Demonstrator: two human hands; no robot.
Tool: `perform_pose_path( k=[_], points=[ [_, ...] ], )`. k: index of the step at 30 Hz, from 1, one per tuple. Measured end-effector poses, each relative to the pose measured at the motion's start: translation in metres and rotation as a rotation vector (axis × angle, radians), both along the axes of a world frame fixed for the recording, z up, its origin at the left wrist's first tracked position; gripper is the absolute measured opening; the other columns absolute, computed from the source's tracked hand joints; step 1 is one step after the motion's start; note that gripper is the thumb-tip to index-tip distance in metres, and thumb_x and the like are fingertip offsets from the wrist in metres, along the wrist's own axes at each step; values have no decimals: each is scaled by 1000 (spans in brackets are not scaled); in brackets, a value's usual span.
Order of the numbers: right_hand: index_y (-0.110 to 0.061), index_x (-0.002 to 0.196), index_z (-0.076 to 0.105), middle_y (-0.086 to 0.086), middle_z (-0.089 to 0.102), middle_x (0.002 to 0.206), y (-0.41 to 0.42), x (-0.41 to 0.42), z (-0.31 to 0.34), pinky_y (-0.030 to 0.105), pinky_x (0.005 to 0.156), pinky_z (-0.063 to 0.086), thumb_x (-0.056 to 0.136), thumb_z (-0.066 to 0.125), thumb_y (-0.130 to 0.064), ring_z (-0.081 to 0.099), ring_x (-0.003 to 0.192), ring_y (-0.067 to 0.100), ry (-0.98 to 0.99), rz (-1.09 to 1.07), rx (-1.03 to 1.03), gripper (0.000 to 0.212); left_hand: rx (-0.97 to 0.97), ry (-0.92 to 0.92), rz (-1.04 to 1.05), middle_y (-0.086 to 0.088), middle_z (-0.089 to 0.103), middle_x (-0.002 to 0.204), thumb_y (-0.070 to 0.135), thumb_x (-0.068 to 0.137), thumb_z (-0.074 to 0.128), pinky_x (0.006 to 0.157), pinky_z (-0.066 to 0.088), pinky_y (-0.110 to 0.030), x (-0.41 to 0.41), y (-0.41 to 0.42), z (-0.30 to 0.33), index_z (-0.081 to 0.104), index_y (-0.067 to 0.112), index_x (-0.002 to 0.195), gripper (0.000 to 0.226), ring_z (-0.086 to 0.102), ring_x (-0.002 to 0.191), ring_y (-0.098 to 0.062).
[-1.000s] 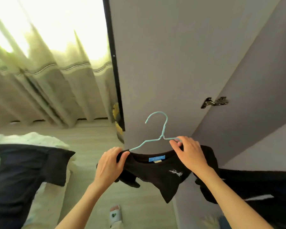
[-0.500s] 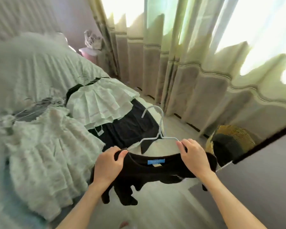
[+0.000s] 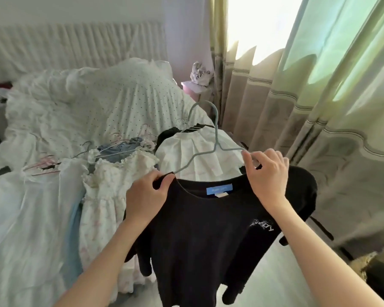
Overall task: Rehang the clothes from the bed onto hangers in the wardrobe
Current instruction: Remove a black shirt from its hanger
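My view has swung from wardrobe to bed [image 3: 120,103]; both hands, left hand [image 3: 145,197] and right hand [image 3: 265,171], still grip black top [image 3: 208,229] on hanger [image 3: 215,138], unhung.

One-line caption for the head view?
Both hands hold a black top on a blue hanger beside the bed.

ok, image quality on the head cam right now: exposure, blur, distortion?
Head view: window behind the curtain is blown out; the black top loses fabric detail in shadow; wide-angle bending shows at the edges; bed slightly soft; left hand and right hand reasonably sharp on the hanger.
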State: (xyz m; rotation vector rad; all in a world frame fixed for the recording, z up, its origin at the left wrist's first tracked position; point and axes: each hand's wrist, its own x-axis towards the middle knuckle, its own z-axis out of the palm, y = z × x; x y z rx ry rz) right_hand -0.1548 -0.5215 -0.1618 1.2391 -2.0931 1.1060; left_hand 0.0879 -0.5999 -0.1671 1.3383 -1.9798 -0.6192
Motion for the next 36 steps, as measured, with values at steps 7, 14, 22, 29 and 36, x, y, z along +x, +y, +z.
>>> perform_pose_path(
  k=[7,14,22,29,36],
  points=[
    [-13,63,65,-5,44,61,-100,-67,43,25,71,21,87,53,-44,48,63,22,113,18,-89,42,-83,72,46,6,67,87,46,89,54,73,46,-32,-61,-85,23,63,20,87,27,60,85,-14],
    [-11,68,59,-2,53,66,-220,-146,31,27,71,25,89,49,-46,50,68,22,4,171,4,42,-69,-1,104,3,66,92,46,89,52,71,41,-29,-136,-195,23,63,18,90,30,56,86,-14],
    [0,73,60,8,55,69,-348,-232,-23,34,67,33,92,56,-32,53,72,30,-200,430,275,38,55,-229,172,1,66,101,47,91,49,74,44,-34,-203,-314,-10,65,18,97,34,58,94,-21],
    [-1,87,63,11,62,87,-472,-255,-92,30,67,29,93,51,-33,55,85,28,-344,475,478,35,107,-483,287,-9,64,107,44,94,46,80,42,-39,-236,-415,-79,64,14,108,37,56,99,-29],
    [-10,73,52,5,54,78,-524,-270,-211,38,74,38,94,44,-28,55,86,31,-407,469,717,29,261,-602,307,-11,59,112,34,96,46,87,38,-42,-261,-466,-188,61,11,110,31,52,106,-30]
  ],
)
